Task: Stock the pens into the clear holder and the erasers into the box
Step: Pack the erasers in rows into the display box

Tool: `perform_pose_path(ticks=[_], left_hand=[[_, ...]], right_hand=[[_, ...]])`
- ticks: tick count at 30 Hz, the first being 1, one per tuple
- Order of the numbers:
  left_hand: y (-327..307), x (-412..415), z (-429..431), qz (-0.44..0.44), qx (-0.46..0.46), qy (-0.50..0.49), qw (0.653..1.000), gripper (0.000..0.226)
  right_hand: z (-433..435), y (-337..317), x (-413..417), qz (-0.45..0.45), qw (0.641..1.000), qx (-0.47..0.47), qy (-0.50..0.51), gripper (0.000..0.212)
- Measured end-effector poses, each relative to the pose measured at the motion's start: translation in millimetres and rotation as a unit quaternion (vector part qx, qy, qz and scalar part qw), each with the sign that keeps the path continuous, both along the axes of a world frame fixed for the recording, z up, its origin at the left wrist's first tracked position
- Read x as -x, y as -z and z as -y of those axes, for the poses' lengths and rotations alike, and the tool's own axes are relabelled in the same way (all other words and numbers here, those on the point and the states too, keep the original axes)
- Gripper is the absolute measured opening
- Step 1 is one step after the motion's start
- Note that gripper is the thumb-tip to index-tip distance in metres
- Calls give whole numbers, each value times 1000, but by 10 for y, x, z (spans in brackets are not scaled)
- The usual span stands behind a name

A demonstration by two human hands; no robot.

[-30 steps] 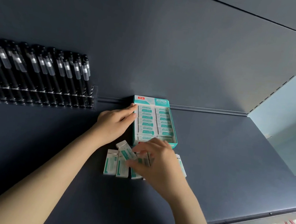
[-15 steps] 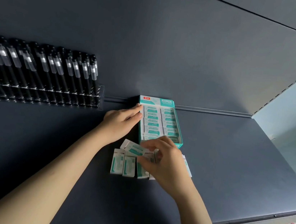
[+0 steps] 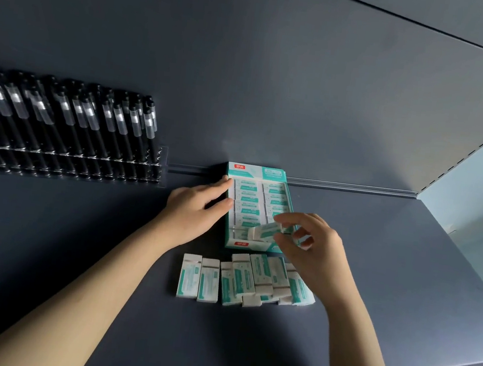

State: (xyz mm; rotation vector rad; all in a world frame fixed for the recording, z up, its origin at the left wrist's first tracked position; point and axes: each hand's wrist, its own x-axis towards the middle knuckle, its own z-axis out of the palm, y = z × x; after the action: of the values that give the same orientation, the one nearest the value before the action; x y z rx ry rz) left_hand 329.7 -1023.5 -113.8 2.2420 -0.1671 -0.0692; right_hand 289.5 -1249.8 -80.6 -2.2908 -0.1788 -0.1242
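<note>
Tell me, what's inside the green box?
The box holds two columns of wrapped erasers. The right hand brings another eraser over its near end, hiding that corner. Lower layers can't be seen.

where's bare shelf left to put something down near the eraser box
Bare shelf lies right of the eraser box, out to the side wall, and along the front edge below the loose erasers. A narrower gap lies between the pen holder and the box, partly taken by the left hand. Directly before the box it is crowded: erasers, and the right hand holding one.
</note>
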Motion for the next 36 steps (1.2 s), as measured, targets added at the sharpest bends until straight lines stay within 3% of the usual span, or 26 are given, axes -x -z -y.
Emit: perform_pose_path(ticks=[5, 12, 20, 28, 36], left_hand=[[-12, -2, 19, 3, 0, 0, 1000, 51], [-13, -20, 3, -16, 40, -11, 999, 50], [-54, 31, 64, 27, -61, -3, 998, 71], [-69, 94, 174, 22, -100, -20, 995, 77], [-66, 109, 202, 12, -96, -25, 995, 75]], right_hand=[[-72, 68, -24, -34, 999, 25, -29, 18], [-85, 184, -58, 5, 993, 99, -62, 26], [-26, 22, -56, -43, 964, 227, -131, 33], [227, 76, 127, 37, 996, 62, -49, 28], [663, 130, 209, -88, 992, 85, -35, 28]])
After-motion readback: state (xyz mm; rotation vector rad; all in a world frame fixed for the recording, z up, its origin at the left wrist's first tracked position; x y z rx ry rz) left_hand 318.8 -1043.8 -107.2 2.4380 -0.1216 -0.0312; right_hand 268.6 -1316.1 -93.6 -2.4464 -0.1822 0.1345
